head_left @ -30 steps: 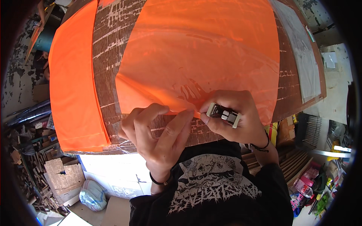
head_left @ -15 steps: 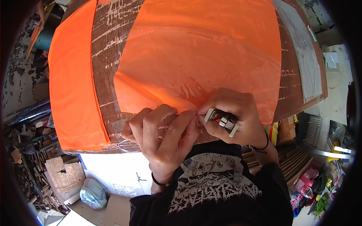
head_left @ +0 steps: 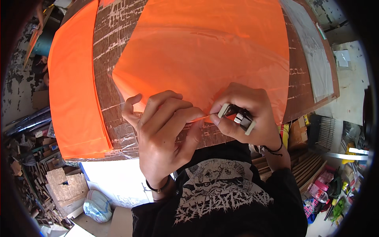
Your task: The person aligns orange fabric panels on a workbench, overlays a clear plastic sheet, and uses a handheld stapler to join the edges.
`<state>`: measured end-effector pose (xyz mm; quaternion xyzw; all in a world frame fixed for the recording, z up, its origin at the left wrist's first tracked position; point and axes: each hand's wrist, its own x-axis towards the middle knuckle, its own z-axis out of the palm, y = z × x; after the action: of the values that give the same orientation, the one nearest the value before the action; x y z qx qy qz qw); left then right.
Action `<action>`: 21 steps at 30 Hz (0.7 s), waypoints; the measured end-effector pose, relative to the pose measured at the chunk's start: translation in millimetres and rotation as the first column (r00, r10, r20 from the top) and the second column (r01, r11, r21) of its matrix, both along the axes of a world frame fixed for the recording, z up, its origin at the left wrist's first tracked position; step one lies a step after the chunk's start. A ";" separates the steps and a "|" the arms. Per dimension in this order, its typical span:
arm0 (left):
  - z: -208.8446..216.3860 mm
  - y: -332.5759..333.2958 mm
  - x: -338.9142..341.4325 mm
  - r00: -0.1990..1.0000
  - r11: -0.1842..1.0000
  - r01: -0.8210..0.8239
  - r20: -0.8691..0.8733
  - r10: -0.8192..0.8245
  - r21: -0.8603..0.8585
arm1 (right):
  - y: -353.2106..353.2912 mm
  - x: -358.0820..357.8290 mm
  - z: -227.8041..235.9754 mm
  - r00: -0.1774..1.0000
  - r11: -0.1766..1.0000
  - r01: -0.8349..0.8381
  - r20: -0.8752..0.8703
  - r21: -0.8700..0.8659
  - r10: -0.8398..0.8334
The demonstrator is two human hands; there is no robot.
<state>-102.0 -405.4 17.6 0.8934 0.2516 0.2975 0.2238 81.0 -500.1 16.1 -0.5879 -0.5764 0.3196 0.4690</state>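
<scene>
A large, thin, translucent orange sheet lies over a brown, worn board. At its near edge, my left hand is closed, thumb and forefinger at a gathered strip of the sheet, the other fingers bent and spread. My right hand pinches the same edge just to the right with its thumb and forefinger. In that palm sits a small black tool with cream ends and a metal piece; its kind is not clear. A narrow strip of orange shows between the two pinches.
To the left lies a folded stack of orange sheets on the brown board. Clear plastic film covers its right side. Scrap wood and a tied plastic bag are below left; a wire rack stands at right. Another person's hand shows far left.
My left hand has turned and its outer fingers have spread out. Both hands have drawn the sheet's edge into a thin strip between them. The view has shifted slightly.
</scene>
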 end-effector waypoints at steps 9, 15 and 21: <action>0.3 -15.4 18.3 0.992 0.993 -0.038 0.119 0.051 -0.109 | -14.6 2.7 24.0 0.809 0.950 0.097 0.532 0.296 -0.248; -0.6 -29.2 29.3 0.980 0.990 -0.117 0.154 0.129 -0.081 | -28.8 -7.6 33.9 0.718 0.921 0.203 0.590 0.332 -0.371; 0.5 -32.4 30.8 0.980 0.988 -0.114 0.148 0.129 -0.109 | -28.0 -5.1 32.5 0.697 0.936 0.198 0.629 0.292 -0.344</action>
<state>-71.1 -437.8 18.0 0.8382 0.3022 0.3661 0.2683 75.9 -528.1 48.6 -0.6913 -0.6418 -0.0467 0.3287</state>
